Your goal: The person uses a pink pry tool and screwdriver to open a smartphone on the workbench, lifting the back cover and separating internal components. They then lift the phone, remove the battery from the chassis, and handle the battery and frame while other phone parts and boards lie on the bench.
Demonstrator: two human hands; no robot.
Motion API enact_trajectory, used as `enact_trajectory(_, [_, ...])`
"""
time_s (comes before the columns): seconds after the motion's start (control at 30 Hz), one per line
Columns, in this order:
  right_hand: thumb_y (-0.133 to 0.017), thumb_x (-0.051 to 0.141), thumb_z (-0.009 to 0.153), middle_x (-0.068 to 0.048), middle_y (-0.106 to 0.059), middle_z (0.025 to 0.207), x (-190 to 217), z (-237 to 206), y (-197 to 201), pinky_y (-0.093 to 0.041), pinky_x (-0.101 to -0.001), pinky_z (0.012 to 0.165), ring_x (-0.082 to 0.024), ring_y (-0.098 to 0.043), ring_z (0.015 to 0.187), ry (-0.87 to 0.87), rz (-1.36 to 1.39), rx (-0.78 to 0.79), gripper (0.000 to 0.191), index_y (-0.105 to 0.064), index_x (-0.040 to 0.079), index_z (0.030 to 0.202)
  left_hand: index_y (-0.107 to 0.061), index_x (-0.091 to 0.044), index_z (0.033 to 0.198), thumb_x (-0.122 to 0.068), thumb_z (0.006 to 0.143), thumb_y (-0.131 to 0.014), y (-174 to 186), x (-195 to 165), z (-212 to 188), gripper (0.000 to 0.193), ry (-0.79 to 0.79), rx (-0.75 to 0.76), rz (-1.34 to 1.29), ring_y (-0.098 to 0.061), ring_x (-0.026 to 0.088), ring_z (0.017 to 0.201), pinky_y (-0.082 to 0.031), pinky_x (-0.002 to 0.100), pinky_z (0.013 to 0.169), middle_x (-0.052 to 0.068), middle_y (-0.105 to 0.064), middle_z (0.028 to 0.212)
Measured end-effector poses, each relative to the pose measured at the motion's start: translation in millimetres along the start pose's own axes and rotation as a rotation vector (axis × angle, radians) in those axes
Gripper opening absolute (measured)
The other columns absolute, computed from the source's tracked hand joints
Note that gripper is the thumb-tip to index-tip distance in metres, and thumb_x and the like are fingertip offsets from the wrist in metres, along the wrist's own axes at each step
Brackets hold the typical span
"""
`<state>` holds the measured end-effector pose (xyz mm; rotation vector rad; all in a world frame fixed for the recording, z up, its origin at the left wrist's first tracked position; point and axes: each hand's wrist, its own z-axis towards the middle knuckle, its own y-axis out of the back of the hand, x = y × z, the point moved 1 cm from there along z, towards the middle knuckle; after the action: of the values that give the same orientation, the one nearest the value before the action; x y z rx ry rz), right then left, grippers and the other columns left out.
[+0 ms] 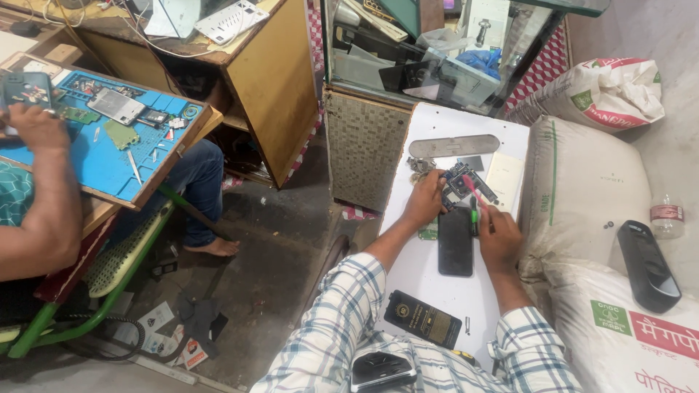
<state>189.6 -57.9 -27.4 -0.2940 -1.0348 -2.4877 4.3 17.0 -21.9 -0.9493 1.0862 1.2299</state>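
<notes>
Sitting far left, apart from this work: a co-worker's hand [33, 124] over a blue mat [109, 167] full of small parts. Further right, on the white worktop [415, 276], pinning the opened phone [460, 183] near the far edge with the left hand [426, 200], fingers bent shut over its left side. Just nearer than it, lying flat, a black screen panel [455, 241], and by the near edge a black flat box [422, 319]. To the right, gripping a red tool [472, 191] in the right hand [499, 236], fingers closed tight about the handle, tip set down on the exposed board inside the phone. Also a green-handled tool [473, 215] under the same hand, held or only touched, cannot tell. Probably a risk here: slipping of the tip across the board and scratching small parts, from too much push or a loose left-hand hold. Possibly also knocking the screen panel toward the right edge, beside the grain sack [582, 189]
</notes>
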Motion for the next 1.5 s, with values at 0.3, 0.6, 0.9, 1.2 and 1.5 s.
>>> enact_trajectory(0.3, [-0.072, 0.017, 0.103, -0.009, -0.070, 0.088, 1.2, -0.8, 0.2, -0.054, -0.0366, 0.062, -0.023, -0.067, 0.068, 0.040, -0.010, 0.044, 0.014, -0.076, 0.008, 0.112, -0.054, 0.003, 0.123, -0.018, 0.110, -0.044, 0.4, 0.0, 0.5, 0.026, -0.010, 0.008, 0.005, -0.072, 0.022, 0.062, -0.059, 0.032, 0.053, 0.021, -0.068, 0.100])
enact_trajectory(0.6, [-0.072, 0.018, 0.103, -0.009, -0.068, 0.085, 1.1, -0.1, 0.4, -0.053, -0.0371, 0.061, -0.024, -0.066, 0.067, -0.020, -0.057, 0.066, 0.014, -0.075, 0.008, 0.112, -0.055, 0.004, 0.123, -0.017, 0.109, -0.045, -0.4, 1.6, 0.7, 0.027, 0.002, -0.014, 0.018, -0.072, 0.023, 0.061, -0.060, 0.033, 0.052, 0.022, -0.064, 0.105])
enact_trajectory(0.9, [-0.071, 0.019, 0.104, -0.009, -0.069, 0.087, 4.2, 0.9, 2.6, -0.053, -0.0361, 0.060, -0.022, -0.066, 0.067, -0.011, -0.044, 0.031, 0.015, -0.075, 0.007, 0.112, -0.054, 0.004, 0.123, -0.017, 0.109, -0.045, 0.0, -0.3, -0.4, 0.027, -0.005, -0.004, 0.013, -0.071, 0.024, 0.060, -0.059, 0.033, 0.052, 0.022, -0.064, 0.104])
enact_trajectory(1.2, [-0.070, 0.018, 0.106, -0.009, -0.069, 0.088, 3.2, 1.2, 0.6, -0.054, -0.0358, 0.062, -0.022, -0.068, 0.070, -0.016, -0.045, -0.016, 0.013, -0.075, 0.007, 0.112, -0.054, 0.004, 0.124, -0.017, 0.110, -0.044, 1.2, -0.1, 0.3, 0.027, -0.006, -0.002, 0.025, -0.073, 0.023, 0.065, -0.062, 0.032, 0.052, 0.022, -0.062, 0.107])
enact_trajectory(1.5, [-0.071, 0.017, 0.104, -0.010, -0.068, 0.087, 4.1, 0.6, 2.6, -0.054, -0.0370, 0.062, -0.024, -0.067, 0.070, -0.001, -0.026, -0.014, 0.013, -0.075, 0.007, 0.112, -0.053, 0.005, 0.126, -0.016, 0.109, -0.045, 0.0, 3.1, 0.4, 0.028, -0.006, -0.003, -0.003, -0.072, 0.024, 0.064, -0.061, 0.032, 0.051, 0.022, -0.063, 0.106])
